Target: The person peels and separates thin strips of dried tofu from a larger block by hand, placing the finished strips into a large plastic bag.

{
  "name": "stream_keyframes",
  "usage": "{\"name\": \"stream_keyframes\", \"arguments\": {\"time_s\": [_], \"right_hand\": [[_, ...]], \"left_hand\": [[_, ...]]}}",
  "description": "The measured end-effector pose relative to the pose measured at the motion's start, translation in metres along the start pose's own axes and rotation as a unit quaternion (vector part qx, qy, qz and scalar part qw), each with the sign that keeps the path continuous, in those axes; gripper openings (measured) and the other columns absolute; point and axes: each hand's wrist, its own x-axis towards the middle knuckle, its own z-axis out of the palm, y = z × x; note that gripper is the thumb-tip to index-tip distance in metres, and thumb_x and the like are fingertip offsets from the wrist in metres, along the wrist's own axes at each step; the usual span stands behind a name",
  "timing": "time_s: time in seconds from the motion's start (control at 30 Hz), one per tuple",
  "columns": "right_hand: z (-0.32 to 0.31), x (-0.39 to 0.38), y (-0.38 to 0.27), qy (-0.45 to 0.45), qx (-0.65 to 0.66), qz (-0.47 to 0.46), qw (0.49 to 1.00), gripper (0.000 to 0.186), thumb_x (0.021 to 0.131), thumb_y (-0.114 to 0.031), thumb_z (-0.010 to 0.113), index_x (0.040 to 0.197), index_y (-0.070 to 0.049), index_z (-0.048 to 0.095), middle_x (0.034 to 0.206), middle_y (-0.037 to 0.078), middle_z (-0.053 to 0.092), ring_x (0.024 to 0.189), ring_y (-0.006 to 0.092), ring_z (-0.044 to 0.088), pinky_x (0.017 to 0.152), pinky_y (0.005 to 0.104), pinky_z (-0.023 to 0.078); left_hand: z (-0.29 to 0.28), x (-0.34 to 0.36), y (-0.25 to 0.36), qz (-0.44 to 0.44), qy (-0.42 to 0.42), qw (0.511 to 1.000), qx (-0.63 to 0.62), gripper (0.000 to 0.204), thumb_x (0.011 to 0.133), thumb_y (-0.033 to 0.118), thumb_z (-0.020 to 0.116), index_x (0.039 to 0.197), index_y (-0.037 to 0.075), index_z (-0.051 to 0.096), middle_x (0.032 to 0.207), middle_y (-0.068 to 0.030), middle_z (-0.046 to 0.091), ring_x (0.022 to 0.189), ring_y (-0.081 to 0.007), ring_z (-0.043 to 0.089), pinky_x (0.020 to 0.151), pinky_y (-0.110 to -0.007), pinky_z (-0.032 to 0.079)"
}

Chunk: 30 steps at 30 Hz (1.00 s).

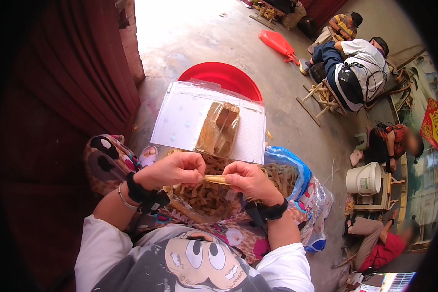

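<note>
Tan strip [215,179] stretched between my hands above lap pile of woven strips [207,197]. Left hand [173,169] and right hand [248,179] each pinch an end, grip narrow. Step looks like working one strip; next move calls for steady pull, even tension.

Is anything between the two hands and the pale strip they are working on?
No. Both the left hand and the right hand already pinch the pale strip directly, one at each end. Nothing visible lies between them; the pile of woven strips sits below in the lap.
</note>
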Motion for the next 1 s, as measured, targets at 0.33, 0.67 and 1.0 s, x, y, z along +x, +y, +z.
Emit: {"name": "stream_keyframes", "arguments": {"time_s": [0.33, 0.67, 1.0], "right_hand": [[-0.002, 0.035, -0.009, 0.334, -0.392, -0.339, 0.787, 0.008, 0.086, -0.007, 0.061, 0.091, -0.002, 0.06, 0.077, 0.016, 0.061, 0.066, 0.0283, 0.061, 0.06, 0.0318, 0.048], [0.026, 0.003, -0.015, 0.061, 0.118, -0.066, 0.989, 0.018, 0.092, -0.019, 0.058, 0.104, -0.005, 0.057, 0.075, 0.002, 0.062, 0.056, 0.0047, 0.055, 0.043, 0.0153, 0.042], [0.008, -0.01, -0.014, -0.045, 0.135, -0.083, 0.986, 0.046, 0.084, -0.002, 0.058, 0.129, -0.004, 0.049, 0.105, 0.005, 0.063, 0.07, 0.0055, 0.059, 0.047, 0.0157, 0.043]], "left_hand": [[-0.003, 0.038, 0.018, 0.353, 0.293, 0.6, 0.655, 0.015, 0.07, 0.001, 0.061, 0.085, 0.004, 0.057, 0.087, -0.0079, 0.057, 0.084, -0.0254, 0.056, 0.073, -0.034, 0.048], [0.031, 0.012, 0.008, 0.388, 0.234, 0.66, 0.6, 0.031, 0.073, -0.001, 0.061, 0.104, 0.006, 0.063, 0.108, -0.0112, 0.058, 0.085, -0.0259, 0.063, 0.067, -0.032, 0.053], [0.02, 0.006, -0.02, 0.049, 0.082, 0.886, 0.454, 0.016, 0.09, 0.024, 0.057, 0.09, 0.01, 0.065, 0.069, -0.0121, 0.062, 0.063, -0.0267, 0.062, 0.057, -0.034, 0.049]]}}
